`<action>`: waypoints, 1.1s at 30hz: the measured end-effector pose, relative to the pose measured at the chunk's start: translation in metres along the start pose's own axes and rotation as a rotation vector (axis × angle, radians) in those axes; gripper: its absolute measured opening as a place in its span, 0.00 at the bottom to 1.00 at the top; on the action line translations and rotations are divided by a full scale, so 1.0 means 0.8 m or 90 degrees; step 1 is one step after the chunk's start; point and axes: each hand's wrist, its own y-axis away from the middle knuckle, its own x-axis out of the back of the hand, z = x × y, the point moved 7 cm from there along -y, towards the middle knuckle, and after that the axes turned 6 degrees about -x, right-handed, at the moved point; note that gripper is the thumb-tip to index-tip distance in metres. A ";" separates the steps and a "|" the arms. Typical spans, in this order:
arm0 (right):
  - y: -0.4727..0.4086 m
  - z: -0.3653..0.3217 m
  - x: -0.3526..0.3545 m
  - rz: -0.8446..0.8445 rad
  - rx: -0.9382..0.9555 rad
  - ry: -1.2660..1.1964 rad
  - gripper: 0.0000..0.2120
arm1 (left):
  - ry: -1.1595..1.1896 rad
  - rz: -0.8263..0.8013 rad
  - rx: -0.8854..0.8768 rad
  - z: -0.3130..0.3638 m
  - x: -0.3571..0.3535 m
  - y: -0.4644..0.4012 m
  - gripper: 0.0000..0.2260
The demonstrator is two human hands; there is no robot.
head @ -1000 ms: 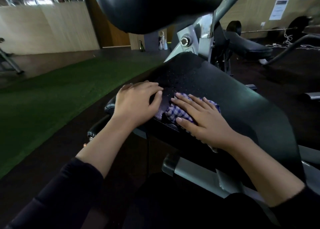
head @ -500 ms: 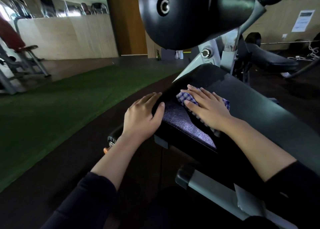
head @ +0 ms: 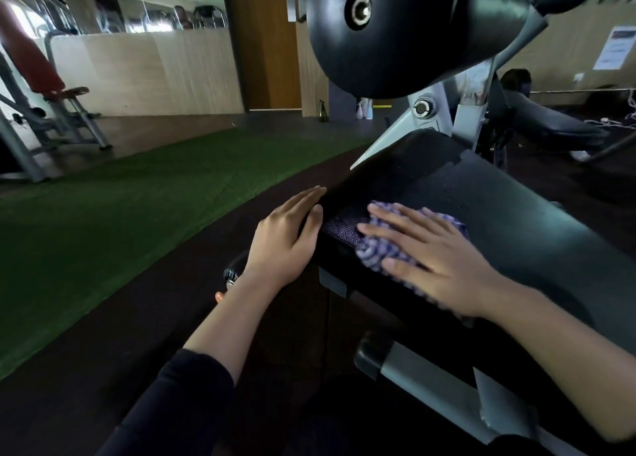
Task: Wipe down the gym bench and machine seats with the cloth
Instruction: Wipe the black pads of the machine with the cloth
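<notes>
Right hand (head: 444,262) flat, fingers straight, pressing checked cloth (head: 375,252) on black seat pad (head: 516,221), now further up pad vs 1 s ago. Left hand (head: 285,238) open, steadying pad's edge. Wiping under way, upper part prob. left.

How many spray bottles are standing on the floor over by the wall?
2: a dark green spray bottle by the brown wooden door, and a white spray bottle right of it, below the big black roller pad. More may be hidden behind it.

Dim room, window glare (far left), fisheye edges.
</notes>
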 end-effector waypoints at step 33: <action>-0.011 -0.018 -0.001 0.012 0.109 0.029 0.25 | 0.033 -0.031 0.040 -0.002 0.009 -0.016 0.19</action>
